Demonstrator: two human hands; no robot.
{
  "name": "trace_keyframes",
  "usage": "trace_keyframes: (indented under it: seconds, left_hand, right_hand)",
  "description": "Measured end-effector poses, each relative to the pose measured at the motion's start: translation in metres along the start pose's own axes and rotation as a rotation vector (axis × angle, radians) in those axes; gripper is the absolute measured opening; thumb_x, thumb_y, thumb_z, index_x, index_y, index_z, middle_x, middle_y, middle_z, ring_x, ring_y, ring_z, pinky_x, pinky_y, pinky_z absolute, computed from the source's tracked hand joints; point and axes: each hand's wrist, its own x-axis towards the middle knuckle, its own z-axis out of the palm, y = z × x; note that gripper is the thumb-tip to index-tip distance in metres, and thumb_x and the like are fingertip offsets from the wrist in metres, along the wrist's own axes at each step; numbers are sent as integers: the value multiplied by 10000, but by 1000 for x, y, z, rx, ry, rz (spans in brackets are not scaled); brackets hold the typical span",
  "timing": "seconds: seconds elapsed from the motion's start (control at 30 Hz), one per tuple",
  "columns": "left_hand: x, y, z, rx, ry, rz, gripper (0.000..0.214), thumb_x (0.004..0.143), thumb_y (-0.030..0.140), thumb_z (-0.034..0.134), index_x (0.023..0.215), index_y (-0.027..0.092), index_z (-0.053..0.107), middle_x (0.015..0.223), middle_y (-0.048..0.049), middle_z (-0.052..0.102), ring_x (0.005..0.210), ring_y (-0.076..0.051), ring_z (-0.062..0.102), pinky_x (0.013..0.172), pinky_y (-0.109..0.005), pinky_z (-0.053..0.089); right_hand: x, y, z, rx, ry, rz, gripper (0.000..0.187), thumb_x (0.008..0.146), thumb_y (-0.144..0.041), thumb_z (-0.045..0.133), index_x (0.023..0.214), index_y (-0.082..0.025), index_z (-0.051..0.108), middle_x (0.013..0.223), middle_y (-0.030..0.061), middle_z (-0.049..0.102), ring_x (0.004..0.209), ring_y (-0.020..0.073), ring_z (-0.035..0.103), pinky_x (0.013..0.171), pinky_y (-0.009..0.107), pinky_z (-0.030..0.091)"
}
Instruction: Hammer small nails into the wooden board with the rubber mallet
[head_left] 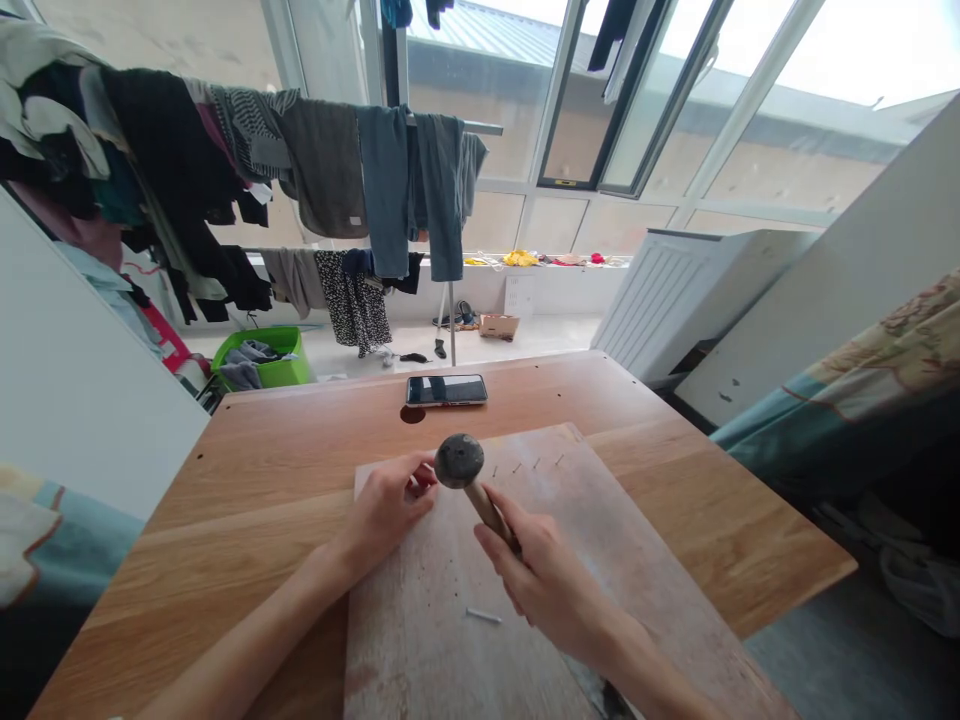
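Observation:
My right hand [544, 580] grips the wooden handle of a hammer [459, 462], whose dark round head hovers over the far part of a pale worn board [600, 560]. My left hand [390, 500] rests on the board just left of the hammer head, fingers pinched together on something I cannot make out, hidden behind the head. Several small nails [525, 465] stand in a row in the board to the right of the hammer head. One loose nail [484, 615] lies flat on the board between my forearms.
The board lies on a wooden table [285, 470]. A black phone [446, 390] lies near the table's far edge, beside a round hole [412, 414]. Beyond are a clothes rack [315, 170] hung with garments, a green basket [266, 358], white panels [675, 290] and windows.

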Motion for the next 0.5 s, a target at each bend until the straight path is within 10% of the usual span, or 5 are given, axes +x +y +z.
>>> trace_keyframes:
  seconds: [0.37,0.5]
  left_hand:
    - [-2,1,-4,154,54,44,203,810,167,653,1005,208,611,813,0,676,700,-170,645,698,-269,521]
    - [-26,35,-11,273,-97,316,113,898,157,591,999,207,594,954,-53,673,874,-197,654,788,-301,533]
  right_hand:
    - [-3,-6,-3,-43,-44,15,355,1021,-330,486,1335,-204,595,631,-64,504,401,81,448,392,188,374]
    - [-10,0,-13,50,40,22,442,1026,-419,473,1401,-193,534,568,-100,448,367,75,428,343,162,345]
